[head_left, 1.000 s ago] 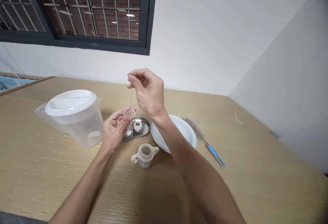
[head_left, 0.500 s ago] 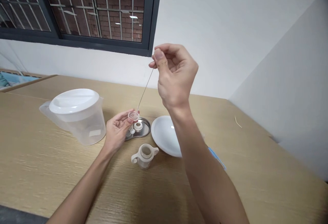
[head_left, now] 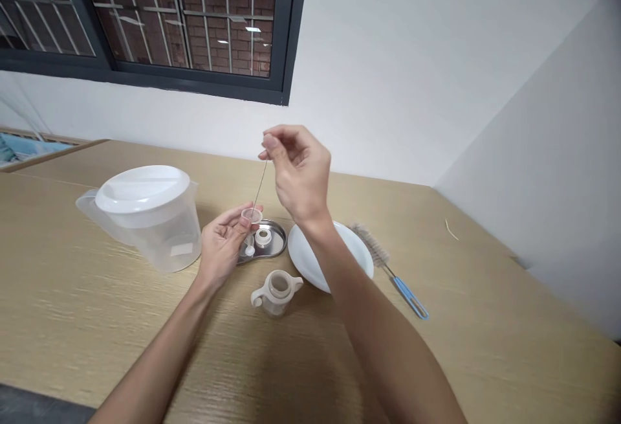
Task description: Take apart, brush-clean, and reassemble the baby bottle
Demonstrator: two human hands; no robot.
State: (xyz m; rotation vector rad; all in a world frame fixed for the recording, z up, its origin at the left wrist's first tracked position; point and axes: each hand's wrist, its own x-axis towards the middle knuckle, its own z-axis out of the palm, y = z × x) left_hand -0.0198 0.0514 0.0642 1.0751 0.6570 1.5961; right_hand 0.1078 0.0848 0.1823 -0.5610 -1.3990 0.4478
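Head view over a wooden table (head_left: 72, 320). The left hand (head_left: 220, 249) is raised just above the table, palm turned up, its fingers (head_left: 237, 217) pinched on a small clear disc (head_left: 251, 215) held level at the fingertips. The right hand (head_left: 298, 175) is higher and slightly to the right, thumb and forefinger closed on the top end of a thin wire (head_left: 259, 184). The wire runs down and a little leftward to the disc, its lower end meeting the disc's centre; whether it passes through cannot be told. Directly behind and below the disc lies a metal tray (head_left: 276, 243) carrying a white ring (head_left: 262, 237) and a smaller white piece (head_left: 249, 250). A white plate (head_left: 354, 252) lies just right of the tray, partly covered by the right forearm. In front of tray and plate stands a small beige cup (head_left: 276, 293) with two side handles, open at the top. A translucent jug (head_left: 145, 223) with a white lid stands at the left, near the left hand but apart from it. A bottle brush (head_left: 388, 268) with a blue handle lies beyond the plate's right edge. A barred window (head_left: 169, 16) occupies the wall behind the table
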